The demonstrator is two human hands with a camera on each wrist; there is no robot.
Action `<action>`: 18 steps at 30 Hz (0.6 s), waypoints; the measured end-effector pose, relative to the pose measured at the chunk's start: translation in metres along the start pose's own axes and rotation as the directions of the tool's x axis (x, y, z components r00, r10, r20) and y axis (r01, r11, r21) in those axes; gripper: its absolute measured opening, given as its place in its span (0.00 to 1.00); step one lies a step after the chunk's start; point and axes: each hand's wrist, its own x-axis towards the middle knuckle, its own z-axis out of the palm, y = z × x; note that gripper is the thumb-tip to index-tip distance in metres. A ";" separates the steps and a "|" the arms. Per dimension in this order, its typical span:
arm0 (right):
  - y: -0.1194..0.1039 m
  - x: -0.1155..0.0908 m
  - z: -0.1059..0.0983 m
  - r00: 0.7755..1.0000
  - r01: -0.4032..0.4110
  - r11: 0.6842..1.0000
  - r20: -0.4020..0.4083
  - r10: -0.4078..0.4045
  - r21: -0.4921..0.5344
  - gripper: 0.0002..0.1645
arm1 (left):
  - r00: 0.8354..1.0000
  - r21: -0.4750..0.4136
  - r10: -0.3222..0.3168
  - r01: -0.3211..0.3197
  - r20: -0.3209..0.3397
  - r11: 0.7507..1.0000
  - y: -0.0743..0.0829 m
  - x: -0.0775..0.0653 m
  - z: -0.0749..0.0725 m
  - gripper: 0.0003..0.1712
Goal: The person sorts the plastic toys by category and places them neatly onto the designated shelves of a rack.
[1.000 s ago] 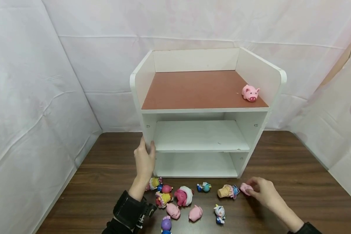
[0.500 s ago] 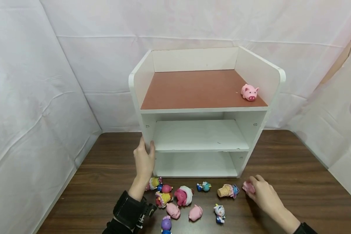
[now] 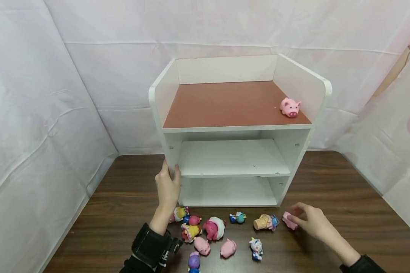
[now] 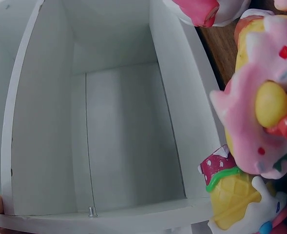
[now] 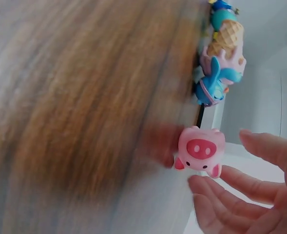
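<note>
In the head view my left hand holds the left side panel of a small white shelf unit, thumb at the front edge and fingers on the outer side. My right hand is beside a small pink toy pig on the table at the front right. In the right wrist view the pig faces the camera, and the thumb stands apart from it with the fingers spread close behind. Whether a fingertip touches it I cannot tell. Another pink pig stands on the unit's brown top.
An ice-cream-cone figure lies left of my right hand. Several toy figures crowd the table before the unit, among them two more pink pigs, a white cow-like figure and a purple-headed one. White cloth encloses the table.
My right hand's fingers have spread away from the pig they held, and the pig has turned and moved slightly right. The left hand stays on the shelf unit.
</note>
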 end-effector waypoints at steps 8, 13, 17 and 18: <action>0.005 -0.001 0.000 0.994 -0.010 0.996 0.111 0.000 0.085 0.11 | 1.000 -0.008 0.006 -0.006 0.003 1.000 0.000 -0.001 0.000 0.20; 0.003 0.000 0.008 0.998 0.061 0.998 -0.014 -0.061 0.003 0.12 | 1.000 -0.010 0.010 -0.010 0.004 1.000 -0.001 -0.001 0.000 0.20; -0.002 -0.002 0.016 0.979 0.132 0.986 -0.145 -0.146 -0.100 0.15 | 1.000 -0.003 0.012 -0.012 0.003 1.000 -0.001 0.000 0.000 0.20; -0.003 -0.002 0.017 0.971 0.150 0.981 -0.171 -0.170 -0.123 0.16 | 1.000 -0.002 0.011 -0.011 0.002 1.000 -0.001 0.000 0.000 0.20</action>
